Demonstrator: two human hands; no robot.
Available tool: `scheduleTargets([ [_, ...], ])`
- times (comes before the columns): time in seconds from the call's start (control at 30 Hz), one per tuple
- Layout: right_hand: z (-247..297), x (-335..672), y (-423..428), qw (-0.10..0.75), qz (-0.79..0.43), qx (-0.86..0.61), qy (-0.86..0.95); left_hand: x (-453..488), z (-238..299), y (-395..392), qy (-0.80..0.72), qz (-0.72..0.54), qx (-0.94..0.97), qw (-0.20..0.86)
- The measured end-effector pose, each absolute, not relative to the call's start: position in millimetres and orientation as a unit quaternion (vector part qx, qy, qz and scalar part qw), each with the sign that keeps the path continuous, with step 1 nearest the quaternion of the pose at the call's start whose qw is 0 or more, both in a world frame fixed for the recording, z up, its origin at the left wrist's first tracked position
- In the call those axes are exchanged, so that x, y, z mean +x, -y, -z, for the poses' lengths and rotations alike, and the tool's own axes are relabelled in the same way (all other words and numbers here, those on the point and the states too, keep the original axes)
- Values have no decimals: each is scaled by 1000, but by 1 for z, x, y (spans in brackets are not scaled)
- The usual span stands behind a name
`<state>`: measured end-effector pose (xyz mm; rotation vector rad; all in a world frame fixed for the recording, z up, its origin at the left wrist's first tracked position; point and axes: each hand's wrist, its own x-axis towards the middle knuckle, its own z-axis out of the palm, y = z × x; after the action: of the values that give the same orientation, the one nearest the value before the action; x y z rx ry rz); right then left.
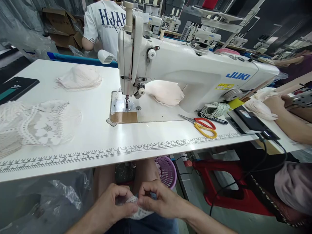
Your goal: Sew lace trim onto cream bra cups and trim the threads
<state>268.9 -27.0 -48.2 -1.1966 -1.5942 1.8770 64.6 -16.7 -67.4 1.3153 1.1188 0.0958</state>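
Observation:
Over my lap, below the table edge, my left hand (pixel 119 202) pinches a small piece of white lace (pixel 140 213) between thumb and fingers. My right hand (pixel 159 198) is closed on the same lace close beside it, fingertips almost touching the left thumb. Most of the lace hangs under the hands, and part of it is hidden by them. Above and ahead stands a white sewing machine (pixel 195 65); its presser foot (pixel 126 103) is over the metal plate, with no fabric under it.
White lace pieces (pixel 46 123) and pale fabric (pixel 79 77) lie on the table's left. Scissors (pixel 202 126), coiled cord (pixel 214 110) and pale cups (pixel 168 93) are by the machine. A purple basket (pixel 168 172) and red stool (pixel 234 185) stand below. Co-workers sit ahead and at right.

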Motion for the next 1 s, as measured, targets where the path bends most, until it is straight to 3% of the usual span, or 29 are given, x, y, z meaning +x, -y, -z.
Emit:
scheduleTargets([
  [0.43, 44, 269, 24, 171, -633, -424, 625, 59, 70, 16, -486, -35, 575, 657],
  [0.7, 37, 266, 17, 145, -697, -418, 564, 43, 62, 10, -444, -2, 578, 684],
  [1.0, 6, 258, 3, 146, -553, -456, 682, 56, 26, -2, -481, -53, 607, 630],
])
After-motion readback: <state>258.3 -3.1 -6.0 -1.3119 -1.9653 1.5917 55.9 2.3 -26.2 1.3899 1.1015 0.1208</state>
